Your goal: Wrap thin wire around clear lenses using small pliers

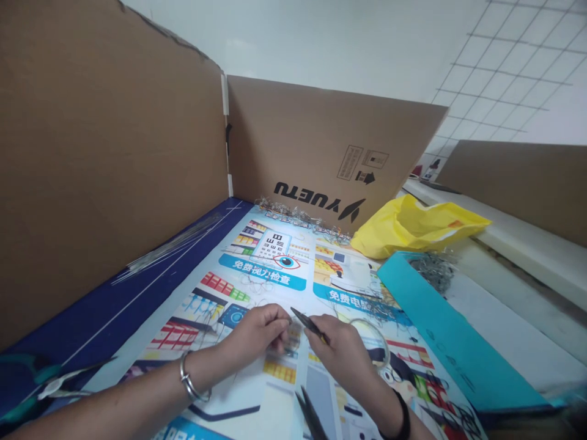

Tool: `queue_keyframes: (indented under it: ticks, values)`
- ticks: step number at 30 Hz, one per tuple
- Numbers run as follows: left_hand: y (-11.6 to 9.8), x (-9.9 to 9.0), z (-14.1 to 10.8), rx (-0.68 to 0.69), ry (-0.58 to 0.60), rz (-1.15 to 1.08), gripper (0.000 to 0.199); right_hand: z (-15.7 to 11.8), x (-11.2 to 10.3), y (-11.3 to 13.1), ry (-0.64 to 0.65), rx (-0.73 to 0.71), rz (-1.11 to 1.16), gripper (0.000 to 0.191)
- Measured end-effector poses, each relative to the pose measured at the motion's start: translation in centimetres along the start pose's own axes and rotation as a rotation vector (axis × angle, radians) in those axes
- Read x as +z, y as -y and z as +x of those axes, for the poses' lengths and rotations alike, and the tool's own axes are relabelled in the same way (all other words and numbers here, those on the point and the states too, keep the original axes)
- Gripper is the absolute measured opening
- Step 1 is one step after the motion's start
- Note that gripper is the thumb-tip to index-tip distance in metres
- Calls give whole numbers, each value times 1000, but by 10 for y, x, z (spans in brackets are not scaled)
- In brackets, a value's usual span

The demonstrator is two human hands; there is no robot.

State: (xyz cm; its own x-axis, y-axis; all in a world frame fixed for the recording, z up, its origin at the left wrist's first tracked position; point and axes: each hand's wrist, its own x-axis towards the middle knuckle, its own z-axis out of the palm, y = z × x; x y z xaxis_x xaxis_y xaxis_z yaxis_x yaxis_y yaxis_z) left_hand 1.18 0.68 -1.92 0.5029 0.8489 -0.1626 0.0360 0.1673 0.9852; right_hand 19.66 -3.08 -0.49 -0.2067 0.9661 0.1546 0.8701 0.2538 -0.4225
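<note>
Metal pliers (pixel 305 319): judged stiff, light; best held by handles (pixel 323 337).
Right hand (pixel 342 349): wrapped round pliers.
Left hand (pixel 269 330): curled beside pliers; anything pinched cannot be told.

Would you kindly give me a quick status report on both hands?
Right hand gripping pliers. Left hand curled beside tip, contents unclear. Dark pointed tool close by.

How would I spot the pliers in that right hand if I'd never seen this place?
Find the colourful poster in front of the upright cardboard. Near its middle, the right hand, with its black wristband, grips the pliers, dark tip toward the left hand. Unlike the dark tool at the bottom edge, these are visibly held.
</note>
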Motion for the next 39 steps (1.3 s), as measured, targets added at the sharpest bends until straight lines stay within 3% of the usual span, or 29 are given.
queue_keyframes:
  ticks: [8,18,21,25,30,39]
  values:
    - [-2,-1,-3,82,-14,143,18,-2,3,9,-5,9,7,17]
    - [-12,-6,-3,43,-203,-157,24,0,18,3,-49,37,121,19]
    - [-13,-6,-4,34,-261,-291,22,-2,24,4,-115,33,128,16]
    - [-10,-1,-6,39,-253,-467,20,-4,31,7,-223,-47,107,16]
    - [-12,10,-11,19,-241,-617,20,-5,38,15,-243,-156,76,16]
    - [-10,26,-14,-6,-315,-725,20,-4,44,23,-325,-180,4,17]
